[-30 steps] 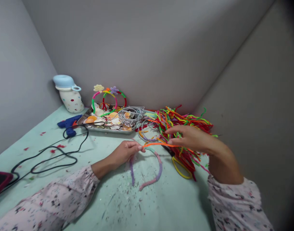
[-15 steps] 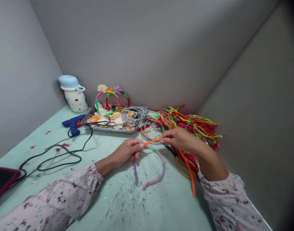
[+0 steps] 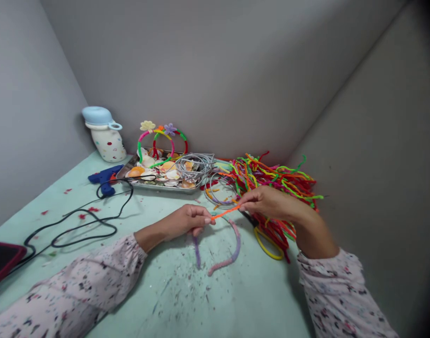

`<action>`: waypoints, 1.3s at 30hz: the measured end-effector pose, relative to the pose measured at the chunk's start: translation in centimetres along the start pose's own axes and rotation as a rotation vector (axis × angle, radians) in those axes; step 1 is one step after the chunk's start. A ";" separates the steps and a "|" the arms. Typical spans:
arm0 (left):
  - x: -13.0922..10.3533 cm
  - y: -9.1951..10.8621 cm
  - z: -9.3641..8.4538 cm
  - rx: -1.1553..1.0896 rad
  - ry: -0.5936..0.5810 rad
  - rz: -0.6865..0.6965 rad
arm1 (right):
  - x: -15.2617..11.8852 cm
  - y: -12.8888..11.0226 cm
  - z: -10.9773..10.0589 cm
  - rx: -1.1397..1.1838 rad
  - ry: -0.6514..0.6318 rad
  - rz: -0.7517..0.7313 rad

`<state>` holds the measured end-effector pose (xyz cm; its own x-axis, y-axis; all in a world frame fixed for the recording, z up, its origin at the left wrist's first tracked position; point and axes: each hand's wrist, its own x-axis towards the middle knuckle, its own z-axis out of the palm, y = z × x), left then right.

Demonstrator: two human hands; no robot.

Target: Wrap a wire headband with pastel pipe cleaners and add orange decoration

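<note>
An orange pipe cleaner [image 3: 226, 212] stretches between my two hands above the table. My left hand [image 3: 190, 219] pinches its left end between thumb and finger. The fingers of my right hand [image 3: 259, 203] close on the other end, a short way to the right. Just below is a headband [image 3: 237, 239] wrapped in pastel pink, purple and mint pipe cleaner, its two ends toward me. My left hand covers part of its left side; whether the fingers also grip it I cannot tell. A pile of bright pipe cleaners [image 3: 278, 180] lies behind my right hand.
A metal tray [image 3: 158, 188] holds shells, a coil of grey wire [image 3: 195, 164] and decorated headbands. At left are a blue glue gun [image 3: 105, 176] with a black cord, a bottle [image 3: 107, 141] and a dark red-edged device [image 3: 5, 263]. Yellow-handled scissors [image 3: 269, 246] lie right.
The long orange tail that hung below my right hand no longer shows. My right hand has shifted slightly right, and the orange stretch between the hands is a little longer.
</note>
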<state>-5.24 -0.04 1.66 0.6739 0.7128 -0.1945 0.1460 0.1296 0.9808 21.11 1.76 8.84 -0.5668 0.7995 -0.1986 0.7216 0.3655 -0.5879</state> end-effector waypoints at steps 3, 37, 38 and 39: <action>0.2 -0.2 -0.1 -0.115 0.076 0.053 | 0.1 0.4 -0.2 -0.103 0.130 0.038; 0.5 -1.0 -0.1 -0.379 0.107 0.087 | 3.0 -1.1 10.4 -0.431 1.050 -0.357; 0.5 -1.0 -0.1 -0.359 0.109 0.090 | 3.0 -1.1 10.3 -0.442 1.043 -0.350; 0.5 -1.0 -0.1 -0.346 0.112 0.094 | 3.0 -1.1 10.2 -0.450 1.038 -0.345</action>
<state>-5.11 0.22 0.62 0.5863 0.8012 -0.1194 -0.1788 0.2717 0.9456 14.56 -1.09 0.84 -0.3147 0.5540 0.7707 0.7861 0.6073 -0.1155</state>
